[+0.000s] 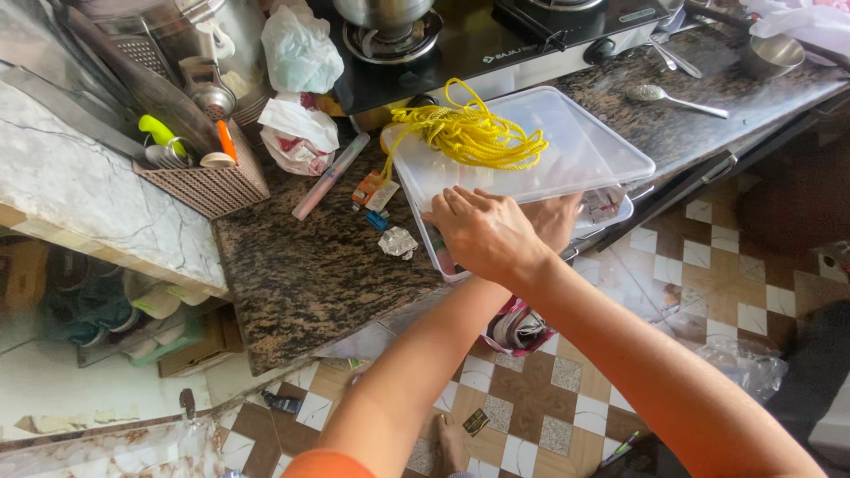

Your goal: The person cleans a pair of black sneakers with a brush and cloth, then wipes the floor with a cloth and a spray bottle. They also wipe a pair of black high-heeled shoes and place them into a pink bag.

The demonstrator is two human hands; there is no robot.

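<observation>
A clear plastic box (pixel 613 212) stands at the granite counter's (pixel 310 265) front edge. Its translucent lid (pixel 584 150) lies loosely and askew on top. A bundle of yellow rope (pixel 467 134) rests on the lid. My right hand (pixel 482 235) reaches across from the right, its fingers curled over the lid's near left edge. My left hand (pixel 555 219) comes up from below and sits just under the lid at the box's front rim. The fingers of that hand are hidden by the lid.
A gas stove (pixel 496 44) with a steel pot (pixel 385 13) stands behind the box. Left are a brown utensil basket (pixel 208 181), white plastic bags (pixel 299 133), a pink tube (pixel 329 175), small packets (pixel 372 190) and crumpled foil (pixel 397 241). A spoon (pixel 673 97) and steel bowl (pixel 772 55) lie right.
</observation>
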